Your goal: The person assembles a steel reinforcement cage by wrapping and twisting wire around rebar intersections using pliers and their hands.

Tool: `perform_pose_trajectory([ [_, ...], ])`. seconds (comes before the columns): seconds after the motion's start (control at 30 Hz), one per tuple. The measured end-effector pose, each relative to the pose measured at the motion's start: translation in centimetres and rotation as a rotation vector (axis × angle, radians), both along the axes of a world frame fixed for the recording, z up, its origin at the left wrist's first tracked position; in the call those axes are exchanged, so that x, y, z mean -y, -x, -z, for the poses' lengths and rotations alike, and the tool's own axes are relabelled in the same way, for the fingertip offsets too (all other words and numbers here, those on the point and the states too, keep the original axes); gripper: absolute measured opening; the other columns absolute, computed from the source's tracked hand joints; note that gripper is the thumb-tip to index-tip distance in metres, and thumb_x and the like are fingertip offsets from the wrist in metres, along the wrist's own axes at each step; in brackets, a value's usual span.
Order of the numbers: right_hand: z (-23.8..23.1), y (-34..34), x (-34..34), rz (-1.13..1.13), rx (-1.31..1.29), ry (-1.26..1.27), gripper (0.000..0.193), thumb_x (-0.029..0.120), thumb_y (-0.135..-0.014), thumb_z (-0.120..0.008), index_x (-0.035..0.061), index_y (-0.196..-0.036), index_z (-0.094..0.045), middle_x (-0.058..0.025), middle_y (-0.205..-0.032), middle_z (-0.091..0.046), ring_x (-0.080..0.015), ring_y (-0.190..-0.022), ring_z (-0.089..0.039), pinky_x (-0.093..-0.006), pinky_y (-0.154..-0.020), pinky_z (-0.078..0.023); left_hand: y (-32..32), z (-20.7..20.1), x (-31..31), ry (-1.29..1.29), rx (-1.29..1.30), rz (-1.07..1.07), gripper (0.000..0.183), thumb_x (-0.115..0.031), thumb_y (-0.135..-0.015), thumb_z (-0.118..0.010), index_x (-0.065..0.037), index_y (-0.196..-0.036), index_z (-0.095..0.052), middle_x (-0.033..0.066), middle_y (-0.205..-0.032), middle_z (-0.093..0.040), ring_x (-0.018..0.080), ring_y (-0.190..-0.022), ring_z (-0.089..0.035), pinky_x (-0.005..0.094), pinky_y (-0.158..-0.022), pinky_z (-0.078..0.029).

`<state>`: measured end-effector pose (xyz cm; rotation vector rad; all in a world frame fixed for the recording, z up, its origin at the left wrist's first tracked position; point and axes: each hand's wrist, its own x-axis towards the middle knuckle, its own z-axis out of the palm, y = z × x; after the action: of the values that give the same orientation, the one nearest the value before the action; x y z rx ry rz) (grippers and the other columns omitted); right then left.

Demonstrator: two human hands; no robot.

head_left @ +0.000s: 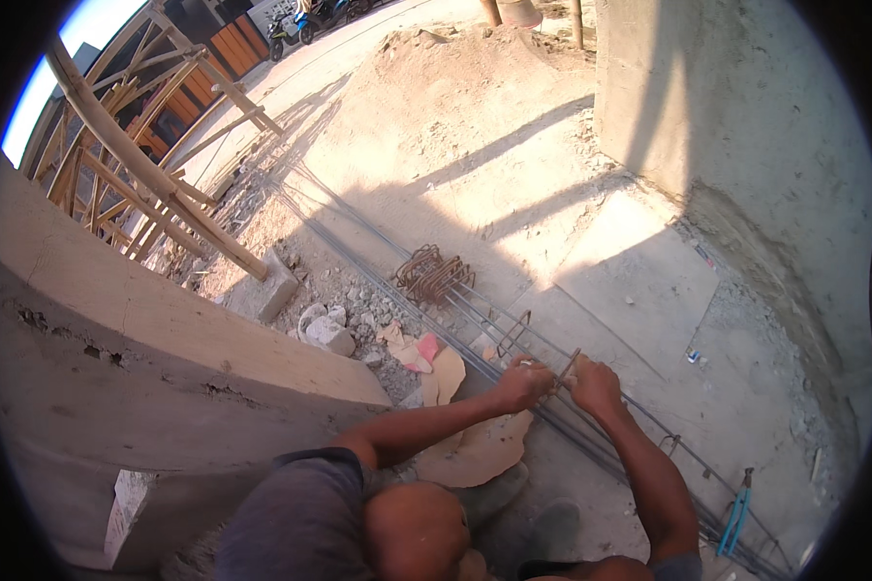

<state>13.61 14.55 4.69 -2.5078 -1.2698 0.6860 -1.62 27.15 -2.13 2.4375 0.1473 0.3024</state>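
Both my hands are closed at a rusty rebar stirrup (569, 369) set around long steel reinforcing bars (475, 308). My left hand (525, 383) grips its left side, fingers curled; the exact hold is partly hidden. From the other side my right hand (594, 383) pinches it near its top corner. Farther along the bars stands a single stirrup (514, 333), and beyond it a heap of rusty stirrups (434, 274) lies over them. Closer to me, right of my right forearm, another stirrup (670, 443) hangs on the bars. Blue-handled pincers (736, 518) lie at the lower right.
A low concrete wall (194, 339) runs along my left, with rubble (329, 334) and torn brown paper (480, 450) beside the bars. A plastered wall (746, 116) rises at right. Bamboo scaffolding (136, 155) and a sand pile (455, 73) stand farther off.
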Motion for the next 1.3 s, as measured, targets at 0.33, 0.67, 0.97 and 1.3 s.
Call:
perform_pose_trajectory([
  [0.33,2.8,0.1,-0.6,0.135,-0.057,0.215,0.026,0.018,-0.079,-0.071,-0.0005,-0.096,-0.07,-0.0219,-0.101,-0.07,-0.0372,-0.1,-0.068,-0.0445,-0.082,-0.055,-1.3,-0.8,-0.3,0.234,-0.149,-0.051,0.016,-0.023,-0.082,-0.07,-0.007,-0.083,-0.072,0.0092,-0.083,-0.072,0.0265,-0.078,-0.067,0.0369,-0.083,-0.046],
  [0.67,1.7,0.6,0.5,0.082,0.042,0.188,0.026,0.023,-0.082,-0.062,0.0017,-0.09,-0.073,-0.0224,-0.098,-0.071,-0.0358,-0.094,-0.07,-0.0453,-0.077,-0.056,-0.9,-1.8,-1.1,0.149,-0.192,0.075,0.017,-0.025,-0.085,-0.071,-0.014,-0.097,-0.07,0.0025,-0.095,-0.072,0.0227,-0.095,-0.065,0.0422,-0.106,-0.027],
  [0.97,-0.5,3.5,7.3,0.006,0.635,-0.263,0.01,0.008,-0.083,-0.057,0.005,-0.09,-0.064,-0.0144,-0.082,-0.069,-0.0307,-0.079,-0.07,-0.041,-0.073,-0.048,-1.0,-1.6,-1.1,0.123,-0.173,0.084,0.013,-0.017,-0.087,-0.07,-0.009,-0.094,-0.064,0.0034,-0.093,-0.07,0.0203,-0.098,-0.062,0.0418,-0.105,-0.03],
  [1.3,3.9,9.1,5.9,-0.019,0.091,-0.02,0.043,0.005,-0.081,-0.052,-0.0041,-0.123,-0.047,-0.0218,-0.075,-0.067,-0.0383,-0.065,-0.068,-0.0486,-0.053,-0.051,-2.0,-1.8,-1.3,0.196,-0.178,0.136,0.01,-0.014,-0.085,-0.071,-0.007,-0.09,-0.069,0.007,-0.09,-0.069,0.0285,-0.094,-0.062,0.0415,-0.096,-0.04],
])
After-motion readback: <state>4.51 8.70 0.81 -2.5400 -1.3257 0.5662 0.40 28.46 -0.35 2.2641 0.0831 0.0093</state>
